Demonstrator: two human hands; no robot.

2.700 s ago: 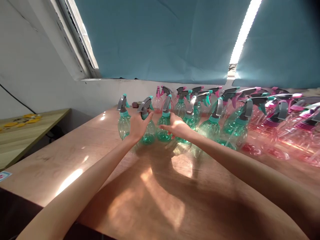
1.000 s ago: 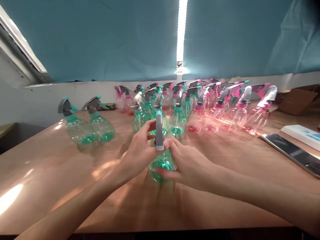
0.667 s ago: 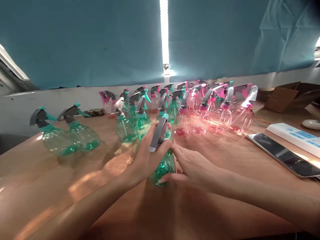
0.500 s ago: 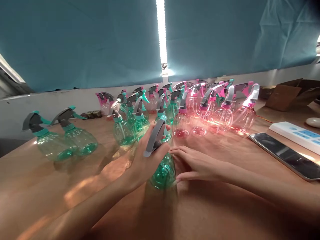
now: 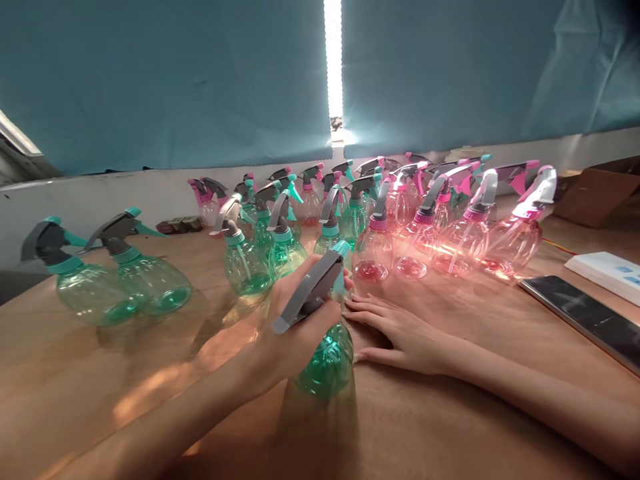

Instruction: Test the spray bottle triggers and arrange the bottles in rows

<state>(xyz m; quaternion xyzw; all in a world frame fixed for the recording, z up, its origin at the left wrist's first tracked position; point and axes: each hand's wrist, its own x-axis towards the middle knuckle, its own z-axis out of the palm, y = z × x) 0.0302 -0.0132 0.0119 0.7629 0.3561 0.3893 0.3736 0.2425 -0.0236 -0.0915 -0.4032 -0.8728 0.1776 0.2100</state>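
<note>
Wrapped round the neck of a green spray bottle (image 5: 327, 363), my left hand (image 5: 295, 313) is closed just below its grey trigger head. The bottle is clear green, and its spray head leans toward me. My right hand (image 5: 400, 330) lies low on the table to the bottle's right, fingers stretched out and apart, with the fingertips close to the bottle. Whether they touch it I cannot tell. Just beyond my hands stand a green spray bottle (image 5: 245, 270) and a pink spray bottle (image 5: 373, 253).
Several more green and pink spray bottles crowd the back of the table. Two green spray bottles (image 5: 155, 283) stand at the left. On the right are a phone (image 5: 585, 320), a white power strip (image 5: 610, 275) and a cardboard box (image 5: 595, 197). A teal cloth (image 5: 175, 80) hangs behind.
The view has shifted slightly, so the right-side things sit farther right. My right hand has lowered and flattened onto the table. My left hand keeps hold of the spray bottle, its head turned a little.
</note>
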